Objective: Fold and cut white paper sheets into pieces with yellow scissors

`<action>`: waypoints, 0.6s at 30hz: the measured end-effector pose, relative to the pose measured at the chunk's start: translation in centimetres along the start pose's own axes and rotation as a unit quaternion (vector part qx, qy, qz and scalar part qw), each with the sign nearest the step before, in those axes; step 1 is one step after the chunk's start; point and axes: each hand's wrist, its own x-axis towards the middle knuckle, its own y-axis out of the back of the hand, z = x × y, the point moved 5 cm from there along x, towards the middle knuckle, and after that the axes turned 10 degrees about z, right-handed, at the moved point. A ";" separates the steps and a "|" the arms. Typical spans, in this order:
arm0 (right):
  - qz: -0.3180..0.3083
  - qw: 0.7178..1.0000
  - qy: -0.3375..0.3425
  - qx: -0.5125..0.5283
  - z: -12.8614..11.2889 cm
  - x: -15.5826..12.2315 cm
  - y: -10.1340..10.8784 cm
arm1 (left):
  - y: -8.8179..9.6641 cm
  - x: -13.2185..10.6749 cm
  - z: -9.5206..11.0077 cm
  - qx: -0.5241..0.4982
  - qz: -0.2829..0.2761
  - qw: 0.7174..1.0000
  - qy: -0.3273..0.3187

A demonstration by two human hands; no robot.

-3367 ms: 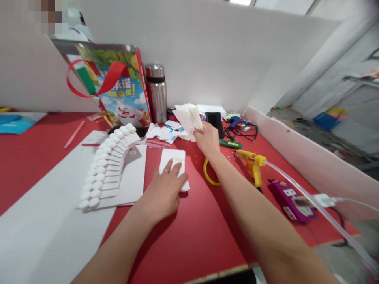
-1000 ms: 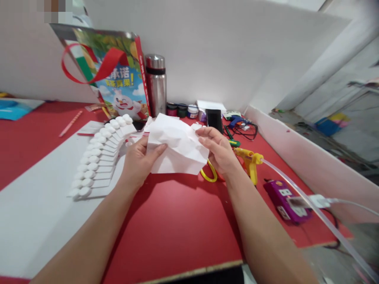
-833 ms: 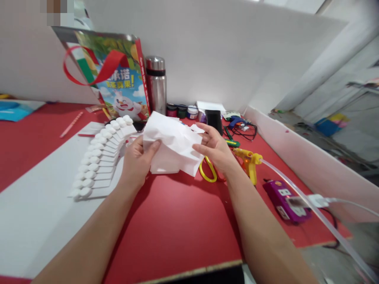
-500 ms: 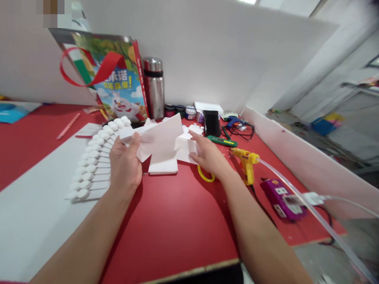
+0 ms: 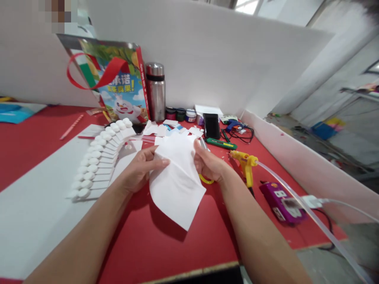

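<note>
A creased sheet of white paper (image 5: 177,177) is held up over the front of the red table, its lower corner pointing towards me. My left hand (image 5: 142,167) grips its left edge, thumb on top and fingers underneath. On the opposite edge, my right hand (image 5: 209,159) pinches the paper, its fingertips partly hidden. A yellow loop-shaped handle (image 5: 206,180) lies on the table under my right hand, mostly covered. To the left of my left hand stands a curved row of white discs on thin sticks (image 5: 93,161), resting on a large white board (image 5: 44,209).
A yellow glue gun (image 5: 245,161) with a long clear glue stick lies right, near a purple box (image 5: 281,201) with a plug. Behind are a green cutter (image 5: 221,143), black phone-like object (image 5: 212,126), paint jars (image 5: 190,115), steel flask (image 5: 156,92) and printed bag (image 5: 118,85).
The paper has swung down and towards me, from upright to lying slanted between the hands. My right hand has closed on its right edge; my left hand has moved right.
</note>
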 end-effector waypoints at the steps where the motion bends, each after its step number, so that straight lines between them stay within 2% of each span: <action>1: -0.029 0.999 -0.013 0.015 0.2 -0.2 -0.5 | 0.0 0.0 -0.3 0.021 -0.014 1.000 0.011; 3: -0.061 0.996 -0.025 0.052 0.3 -0.3 -1.0 | 0.1 0.3 -0.6 0.047 -0.022 0.998 0.023; 4: -0.051 0.996 -0.014 0.072 0.2 -0.2 -0.9 | 0.3 0.5 -0.7 0.046 -0.013 0.999 0.021; 6: 0.026 0.992 0.029 0.117 -0.4 0.1 -0.1 | 0.6 0.9 -0.5 0.010 0.028 1.000 0.003; 8: 0.117 0.977 0.070 0.164 -0.9 0.0 0.7 | 0.8 1.2 -0.3 -0.037 0.060 0.997 -0.013; 11: 0.187 0.954 0.095 0.214 -0.8 -0.7 0.8 | 0.4 1.4 -0.7 -0.033 0.060 0.998 -0.015; 15: 0.189 0.955 0.057 0.220 0.5 -2.3 1.0 | 0.3 1.4 -1.5 0.043 0.059 0.997 -0.034; 18: 0.157 0.972 0.023 0.173 1.5 -3.2 1.9 | 0.3 1.4 -1.9 0.068 0.033 0.997 -0.032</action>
